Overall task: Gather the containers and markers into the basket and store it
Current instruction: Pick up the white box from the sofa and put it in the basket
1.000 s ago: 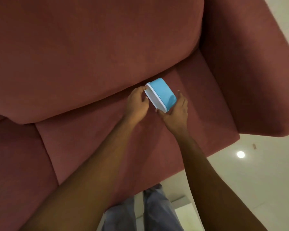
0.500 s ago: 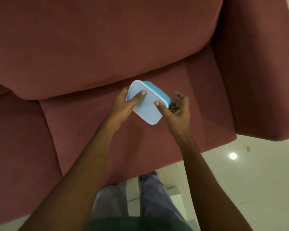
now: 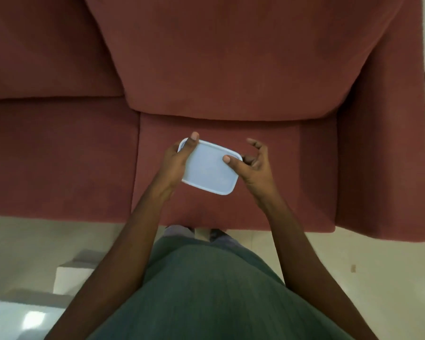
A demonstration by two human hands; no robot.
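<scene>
A person holds a small box (image 3: pixel 209 168) in both hands, up in the air over a red sofa (image 3: pixel 231 69). The pale lid of the box faces up.

The left hand (image 3: pixel 176 163) grips the left side of the box. Its thumb lies on the far left corner of the lid, and its fingers are tucked under the box, out of sight.

The right hand (image 3: pixel 257 170) holds the right edge. Its thumb presses on the lid. Its fingers (image 3: pixel 254 143) are bent and spread apart, and one pokes up clear of the box.

The box hangs over the middle of the right seat cushion (image 3: pixel 268 207), about halfway between the back cushion and the front edge. The arm of the sofa (image 3: pixel 378 143) is well off to the right. A shiny pale floor (image 3: pixel 35 241) lies in front of the sofa.
</scene>
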